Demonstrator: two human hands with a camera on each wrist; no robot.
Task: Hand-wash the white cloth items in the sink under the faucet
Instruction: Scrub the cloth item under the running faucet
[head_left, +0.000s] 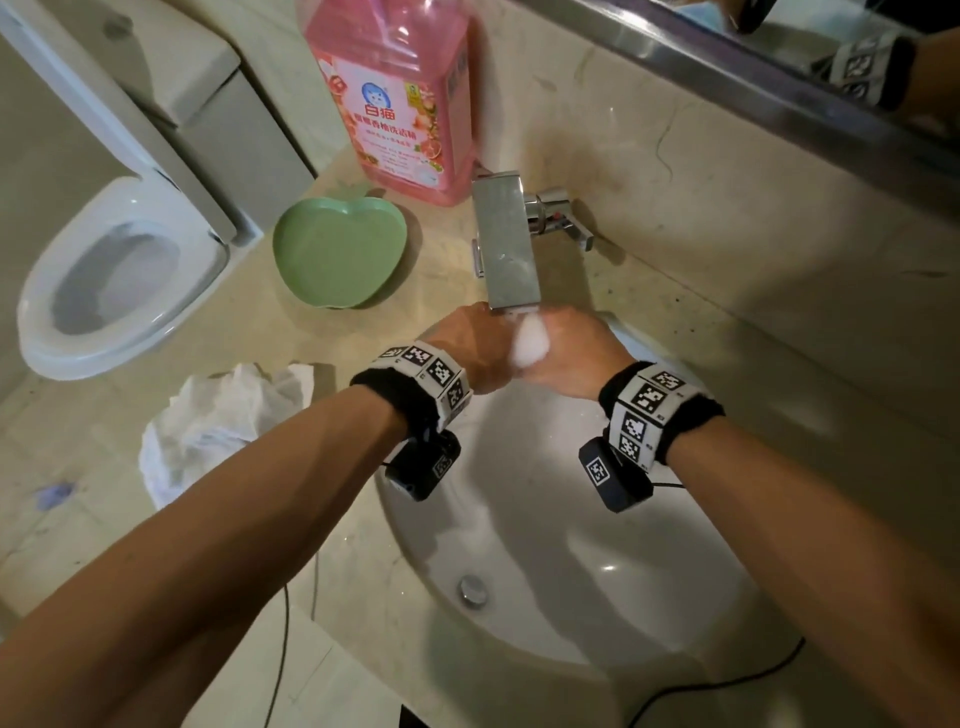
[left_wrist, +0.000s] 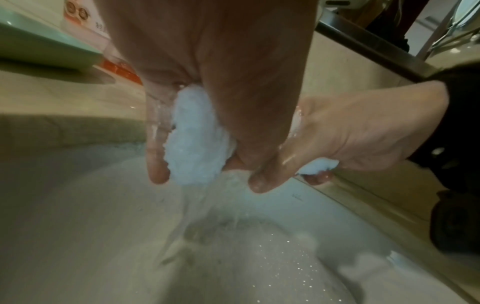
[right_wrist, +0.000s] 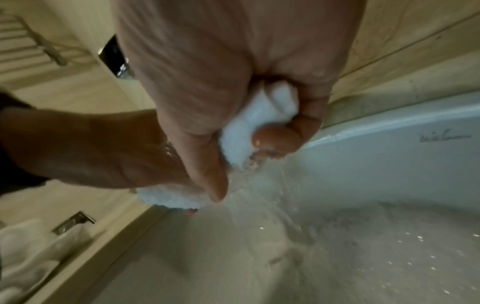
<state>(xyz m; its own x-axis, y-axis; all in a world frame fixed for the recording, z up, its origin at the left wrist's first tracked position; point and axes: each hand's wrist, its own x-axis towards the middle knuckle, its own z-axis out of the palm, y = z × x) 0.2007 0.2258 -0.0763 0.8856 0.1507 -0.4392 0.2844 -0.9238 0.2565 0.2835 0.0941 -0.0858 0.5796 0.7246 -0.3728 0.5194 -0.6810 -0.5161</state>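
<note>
Squeezing a small wet white fluffy cloth (left_wrist: 197, 139) between them, the left hand (head_left: 470, 348) and right hand (head_left: 571, 351) meet just under the flat chrome faucet (head_left: 506, 244), above the far part of the white round sink (head_left: 597, 587). Fingers (left_wrist: 155, 144) of both hands curl round the cloth, which bulges between them; water falls from it. A crumpled white cloth (head_left: 218, 421) lies on the beige surface (head_left: 249, 317), left.
</note>
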